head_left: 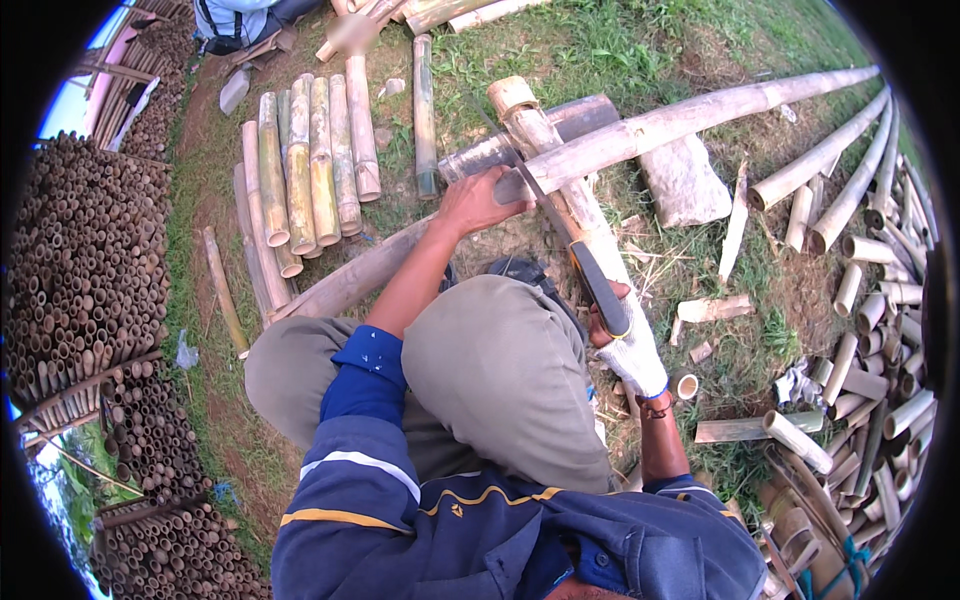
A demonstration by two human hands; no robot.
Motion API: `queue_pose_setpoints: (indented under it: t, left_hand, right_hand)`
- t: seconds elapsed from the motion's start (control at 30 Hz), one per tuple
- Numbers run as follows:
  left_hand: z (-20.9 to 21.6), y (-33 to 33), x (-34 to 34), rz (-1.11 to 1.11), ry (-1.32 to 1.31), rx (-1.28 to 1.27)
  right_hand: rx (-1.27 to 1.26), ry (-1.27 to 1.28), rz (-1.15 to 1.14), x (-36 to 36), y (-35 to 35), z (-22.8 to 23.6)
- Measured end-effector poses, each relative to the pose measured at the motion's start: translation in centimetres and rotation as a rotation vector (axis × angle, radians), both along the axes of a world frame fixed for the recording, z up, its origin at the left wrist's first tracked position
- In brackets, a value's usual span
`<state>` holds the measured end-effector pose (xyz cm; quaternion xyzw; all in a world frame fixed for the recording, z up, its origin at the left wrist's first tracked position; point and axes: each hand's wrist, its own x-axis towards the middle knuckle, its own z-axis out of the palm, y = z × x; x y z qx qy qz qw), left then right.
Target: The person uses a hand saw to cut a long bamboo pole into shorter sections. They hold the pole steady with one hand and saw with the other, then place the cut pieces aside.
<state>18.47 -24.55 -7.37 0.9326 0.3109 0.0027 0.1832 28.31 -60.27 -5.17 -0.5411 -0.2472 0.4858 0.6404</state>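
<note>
My left hand (482,203), bare, is closed around a long pale bamboo pole (690,120) close to where a saw blade crosses it. Running away to the far right, the pole rests over a thick bamboo post (585,215) and a short dark bamboo log (582,118). In a white glove, my right hand (632,345) grips the dark handle of a handsaw (598,285). Its thin blade lies against the pole just right of my left fingers. Another bamboo length (365,265) slopes down left past my knee; my left hand hides whether it joins the pole.
Cut bamboo sections (320,160) lie side by side at the left. A big bamboo stack (85,260) rises beyond them. Loose offcuts (800,440) and poles heap at the right, near a whitish block (685,180). Another person (240,20) is at the upper left.
</note>
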Motion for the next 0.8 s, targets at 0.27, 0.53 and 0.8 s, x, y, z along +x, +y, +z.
queue_pose_setpoints:
  t: [0.27, 0.53, 0.8]
  left_hand:
    - [0.7, -1.0, 0.7, 0.082, 0.048, 0.011]
    - [2.3, -1.8, 0.8, 0.107, 0.115, -0.047]
    - [1.1, -1.6, 0.4, 0.104, 0.066, -0.018]
  right_hand:
    - [0.043, 0.117, -0.041, -1.2, 0.8, 1.0]
    - [0.019, -0.232, -0.088, -2.2, -1.6, 1.1]
    - [0.039, -0.396, -0.121, -2.2, -0.5, 1.5]
